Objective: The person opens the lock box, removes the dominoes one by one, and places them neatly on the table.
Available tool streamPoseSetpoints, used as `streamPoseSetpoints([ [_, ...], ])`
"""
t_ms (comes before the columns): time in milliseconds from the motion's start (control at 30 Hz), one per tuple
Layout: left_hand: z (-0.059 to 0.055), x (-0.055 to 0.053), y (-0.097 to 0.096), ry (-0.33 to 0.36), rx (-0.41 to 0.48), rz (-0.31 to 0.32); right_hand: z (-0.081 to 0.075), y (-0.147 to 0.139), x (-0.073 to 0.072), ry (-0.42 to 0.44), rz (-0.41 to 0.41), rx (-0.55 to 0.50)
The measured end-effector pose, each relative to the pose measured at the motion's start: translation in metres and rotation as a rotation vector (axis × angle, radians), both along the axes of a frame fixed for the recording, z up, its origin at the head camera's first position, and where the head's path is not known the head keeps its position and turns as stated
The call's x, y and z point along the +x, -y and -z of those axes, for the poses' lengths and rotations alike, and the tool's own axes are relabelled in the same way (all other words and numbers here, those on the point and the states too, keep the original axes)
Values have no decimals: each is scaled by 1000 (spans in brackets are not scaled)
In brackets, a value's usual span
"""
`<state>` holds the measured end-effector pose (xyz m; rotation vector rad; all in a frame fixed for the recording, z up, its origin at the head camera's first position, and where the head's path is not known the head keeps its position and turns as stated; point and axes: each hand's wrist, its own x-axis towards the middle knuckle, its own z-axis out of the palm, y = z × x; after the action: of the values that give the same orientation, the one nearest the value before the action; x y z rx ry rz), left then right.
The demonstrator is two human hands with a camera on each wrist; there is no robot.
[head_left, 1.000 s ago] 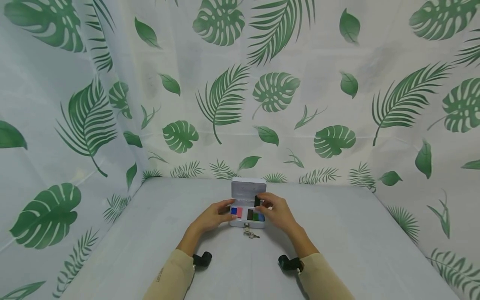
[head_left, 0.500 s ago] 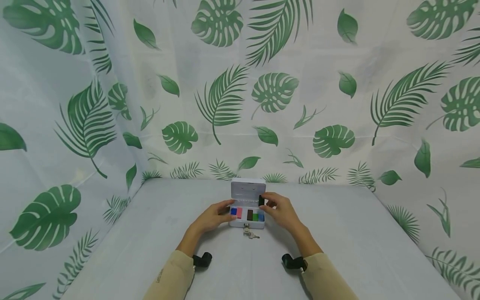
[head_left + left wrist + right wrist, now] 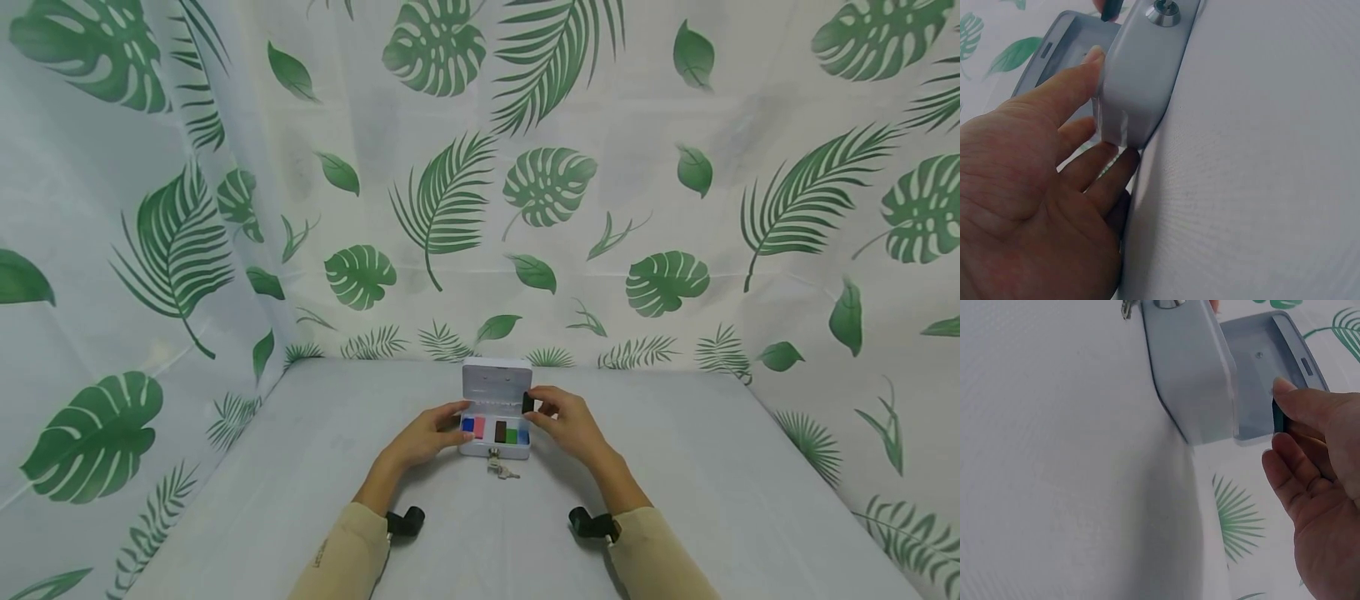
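A small white cash box stands on the table with its lid raised. Coloured blocks lie inside: a blue one and a pink one at the left, a brown one, a green one and a lighter blue one at the right. My left hand grips the box's left end, thumb at the rim and other fingers along its side. Between thumb and fingers my right hand pinches a thin dark block, held upright above the box's right back corner.
A lock with keys hanging from it is at the front of the box. The table is covered in white cloth. Leaf-print curtains rise behind and at both sides.
My right hand has moved a little to the right with the dark block, from over the tray to its right edge. The left hand stays on the box.
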<state>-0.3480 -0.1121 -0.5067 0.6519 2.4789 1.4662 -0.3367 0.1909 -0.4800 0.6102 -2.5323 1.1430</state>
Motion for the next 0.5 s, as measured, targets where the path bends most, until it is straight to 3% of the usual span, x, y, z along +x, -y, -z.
streamPoseSetpoints([
  [500,0,0,0,4,-1,-6,-3,-11,0,47,18,41],
])
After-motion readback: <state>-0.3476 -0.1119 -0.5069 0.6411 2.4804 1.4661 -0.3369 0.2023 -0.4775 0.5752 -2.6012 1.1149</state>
